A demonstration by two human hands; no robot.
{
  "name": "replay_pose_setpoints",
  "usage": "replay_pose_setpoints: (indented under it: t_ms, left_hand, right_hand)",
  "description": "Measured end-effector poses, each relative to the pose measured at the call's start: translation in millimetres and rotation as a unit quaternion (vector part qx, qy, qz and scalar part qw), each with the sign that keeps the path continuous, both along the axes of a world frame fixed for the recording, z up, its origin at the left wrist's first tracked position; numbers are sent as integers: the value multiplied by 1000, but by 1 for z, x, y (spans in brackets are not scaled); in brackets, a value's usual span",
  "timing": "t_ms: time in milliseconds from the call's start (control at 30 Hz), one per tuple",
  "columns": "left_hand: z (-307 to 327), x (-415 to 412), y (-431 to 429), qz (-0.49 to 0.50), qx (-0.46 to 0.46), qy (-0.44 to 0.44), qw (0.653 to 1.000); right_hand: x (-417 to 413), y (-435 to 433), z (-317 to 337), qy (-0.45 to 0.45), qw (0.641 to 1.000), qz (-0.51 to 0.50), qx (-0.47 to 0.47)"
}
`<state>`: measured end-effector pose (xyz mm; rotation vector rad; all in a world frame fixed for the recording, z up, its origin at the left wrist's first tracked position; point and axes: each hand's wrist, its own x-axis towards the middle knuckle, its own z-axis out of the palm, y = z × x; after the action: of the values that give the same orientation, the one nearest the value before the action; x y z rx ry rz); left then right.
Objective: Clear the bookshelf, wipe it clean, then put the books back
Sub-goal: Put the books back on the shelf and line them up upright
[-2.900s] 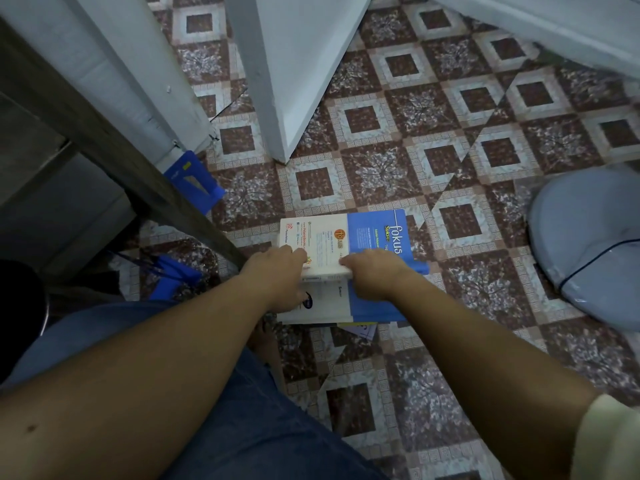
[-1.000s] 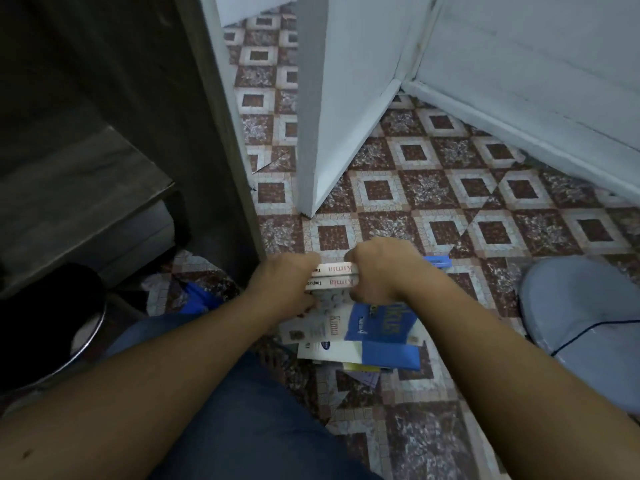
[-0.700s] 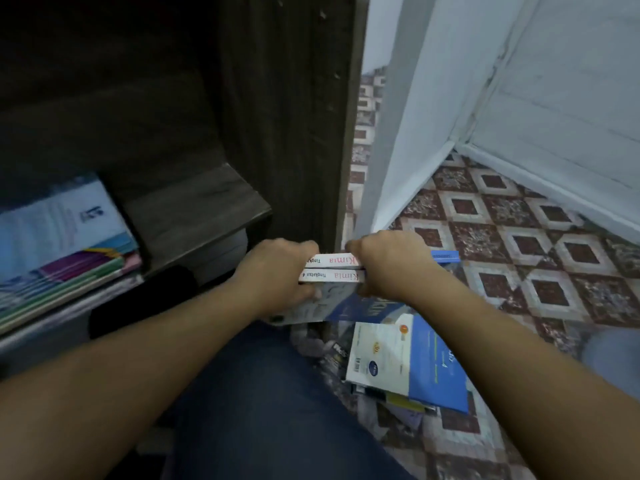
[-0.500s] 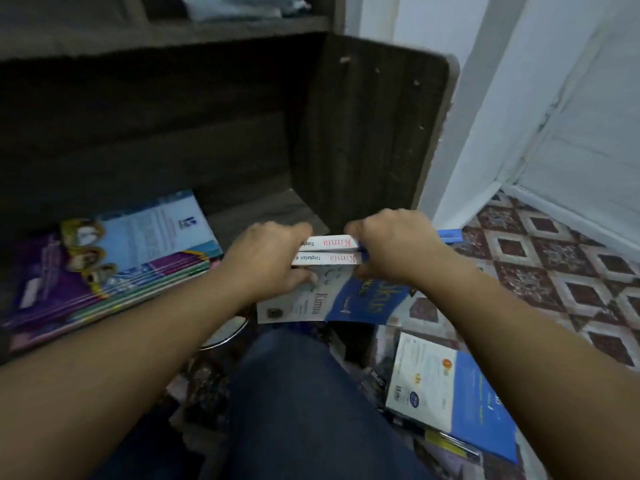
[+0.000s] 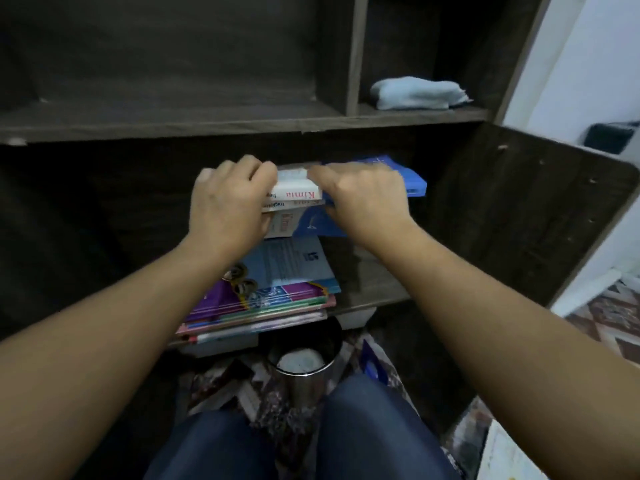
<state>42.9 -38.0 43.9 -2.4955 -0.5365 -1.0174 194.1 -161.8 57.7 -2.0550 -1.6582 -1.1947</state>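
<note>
**Books held at the lower shelf**

My left grip (image 5: 225, 206) and my right grip (image 5: 363, 199) each curl round one end of a small bundle of books (image 5: 298, 195), fingers over the top and thumbs underneath. I hold the bundle flat in front of the lower compartment of the bookshelf (image 5: 173, 128). The spines face me, and the top white one reads "Kimia". Blue covers stick out to the right past my right grip.

The bundle hangs above a stack (image 5: 287, 268) of colourful books that lies flat on the lower board. I cannot tell whether the bundle touches the stack. The stack's front edges jut out a little over the board's edge.

A folded pale blue cloth (image 5: 415, 93) lies in the narrow upper right compartment. Below the shelf a shiny metal can (image 5: 304, 372) stands on the floor, just beyond my knees in blue jeans (image 5: 374, 427). Patterned tiles (image 5: 609, 313) show at the right.
</note>
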Motion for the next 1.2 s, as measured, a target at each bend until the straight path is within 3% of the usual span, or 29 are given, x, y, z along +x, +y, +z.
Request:
replay_pose_setpoints:
  t_ms: [133,367,600,667,933,1200]
  left_hand:
    - [-51,-28,31,68,8,9,998]
    - [-170,-62,47,74,-47,103,991]
    - [-190,-52,76,123,-173,172,962]
    - [-190,-46,80,130,-212,158,955]
    - [-190,-42,83,101,-223,89,965]
    - [-181,-40,66,88,-327,9,941]
  right_hand:
    - [-13,47,-60,22,997,76,-6]
    - [-34,70,-176,133,970,102,-176]
    - [-1,91,-177,255,903,136,-317]
    - [5,100,-179,253,902,123,-328]
    - [18,110,-192,274,904,105,-312]
    - [2,92,-182,298,904,52,-303]
